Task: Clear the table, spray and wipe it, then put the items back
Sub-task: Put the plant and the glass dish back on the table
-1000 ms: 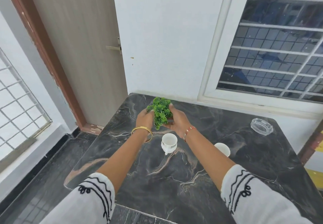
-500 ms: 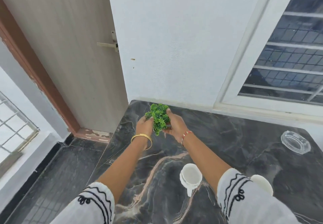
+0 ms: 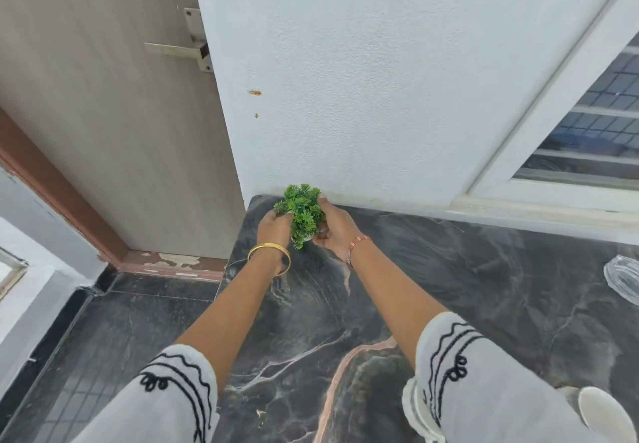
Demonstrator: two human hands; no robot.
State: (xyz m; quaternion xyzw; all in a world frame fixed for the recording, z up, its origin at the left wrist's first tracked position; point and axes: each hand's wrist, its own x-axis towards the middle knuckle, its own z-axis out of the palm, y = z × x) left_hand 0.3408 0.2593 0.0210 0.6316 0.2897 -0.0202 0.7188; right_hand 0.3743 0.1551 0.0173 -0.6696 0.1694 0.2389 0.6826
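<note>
both hands were at the far left corner of the table; the left hand and the right hand cupped a small green plant between them, fingers curled round its sides, so each hand was gripping it; a sliver of pale pot showed under the leaves, too hidden to say whether its base touched the stone or hung just above it; the plant sat close to the white wall, near the table's left edge.

judging by the dark marble top looking wiped and by other items already standing on it, this seemed to be the last stage, putting things back, though it could equally have been the clearing stage; the frame alone did not settle it; if it was a return, the next move called for settling the pot flat and upright, then loosening both hands outward without dragging the foliage.

around it: a glass ashtray lay well apart at the right edge; a white cup stood at the lower right, near the right sleeve, and another white object peeked out beneath that sleeve; a door with a metal latch stood to the left; a window to the right.

nothing stood between the hands and the corner; the risks were the near table edge and the cup beside the sleeve on withdrawal.
</note>
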